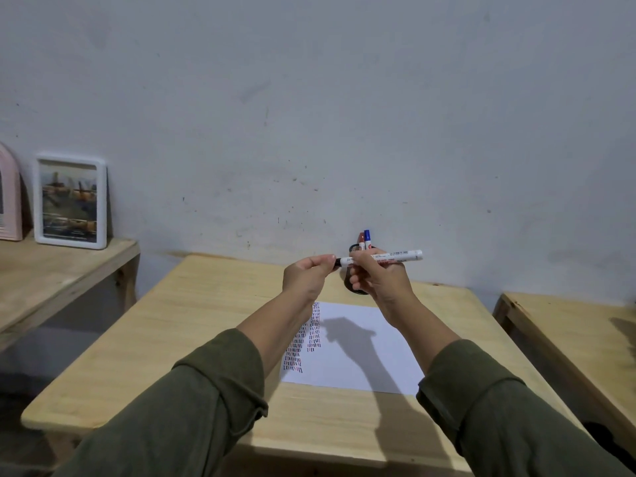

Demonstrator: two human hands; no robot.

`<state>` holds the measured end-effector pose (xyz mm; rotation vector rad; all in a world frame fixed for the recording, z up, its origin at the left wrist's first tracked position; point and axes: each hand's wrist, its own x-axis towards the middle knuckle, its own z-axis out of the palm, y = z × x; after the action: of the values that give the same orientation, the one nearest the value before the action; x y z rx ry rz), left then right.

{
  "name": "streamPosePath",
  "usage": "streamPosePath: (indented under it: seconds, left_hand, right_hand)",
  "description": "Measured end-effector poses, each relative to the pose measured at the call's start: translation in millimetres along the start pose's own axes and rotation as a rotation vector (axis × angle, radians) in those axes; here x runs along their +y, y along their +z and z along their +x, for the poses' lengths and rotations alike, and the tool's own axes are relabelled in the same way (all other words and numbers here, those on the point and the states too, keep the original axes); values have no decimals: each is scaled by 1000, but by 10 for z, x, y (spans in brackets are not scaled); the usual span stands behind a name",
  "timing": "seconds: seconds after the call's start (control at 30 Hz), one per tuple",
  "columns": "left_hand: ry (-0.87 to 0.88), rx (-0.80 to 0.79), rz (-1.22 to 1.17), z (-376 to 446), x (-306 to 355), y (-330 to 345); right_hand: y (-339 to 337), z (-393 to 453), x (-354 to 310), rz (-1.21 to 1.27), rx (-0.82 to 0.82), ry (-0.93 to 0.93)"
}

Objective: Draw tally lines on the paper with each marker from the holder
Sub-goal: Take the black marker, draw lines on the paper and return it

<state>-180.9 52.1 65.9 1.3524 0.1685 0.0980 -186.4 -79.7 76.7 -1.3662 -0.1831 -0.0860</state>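
Note:
I hold a white marker level above the table, its barrel pointing right. My right hand grips the barrel near its left end. My left hand pinches the black cap at the marker's left tip. Behind my hands a dark holder stands near the wall, mostly hidden, with a red marker and a blue marker sticking up from it. A white paper lies on the wooden table below, with columns of red, blue and dark tally lines along its left side.
A white picture frame leans against the wall on a wooden shelf at the left, beside a pink object. Another wooden table stands at the right. A grey wall runs behind.

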Motion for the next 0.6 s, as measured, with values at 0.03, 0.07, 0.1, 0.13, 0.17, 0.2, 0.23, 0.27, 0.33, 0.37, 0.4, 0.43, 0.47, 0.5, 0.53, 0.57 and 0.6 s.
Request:
streamPosePath:
  seconds: [0.03,0.07,0.1,0.13,0.17,0.2,0.23,0.27,0.33,0.37,0.4,0.43,0.47,0.5,0.53,0.57,0.6]
  left_hand:
    - [-3,13,9,4,16,5]
    - [-2,30,9,23,36,7]
    - [2,54,2,56,57,3]
    - [8,79,-13,95,83,-5]
    - [14,104,-28,143,112,-18]
    - [12,116,-40,182,145,-27]
    - [7,119,-51,224,170,-34]
    - [1,118,-53,269,187,-31]
    - [3,87,-22,328,239,15]
    - [17,62,12,354,256,58]
    - [40,35,52,368,278,112]
    - [64,7,93,375,301,175]
    - [87,-22,125,391,319,241]
    - [104,-53,148,412,337,309]
    - [118,-82,169,435,356,377]
    - [129,-103,191,459,369,431]
    - [138,-114,221,502,370,477]
  right_hand:
    - [-10,-8,-9,12,-34,4]
    - [-23,-14,-21,35,-66,10]
    - [-39,-17,-39,66,-92,24]
    - [-64,-13,-63,99,-106,44]
    - [-93,-11,-95,128,-115,69]
    - [-133,-3,-123,152,-127,97]
    - [-175,9,-147,167,-141,128]
    - [-214,16,-168,161,-157,154]
    - [-273,33,-174,72,-203,180]
    - [-289,42,-165,26,-223,175]
    - [-308,60,-148,-3,-229,163]
    - [-323,82,-136,-20,-223,152]
    - [-348,117,-125,-35,-204,144]
    - [-373,158,-121,-50,-183,142]
    - [-406,209,-121,-70,-160,140]
    - [-442,264,-117,-99,-138,130]
    - [-483,328,-111,-135,-116,108]
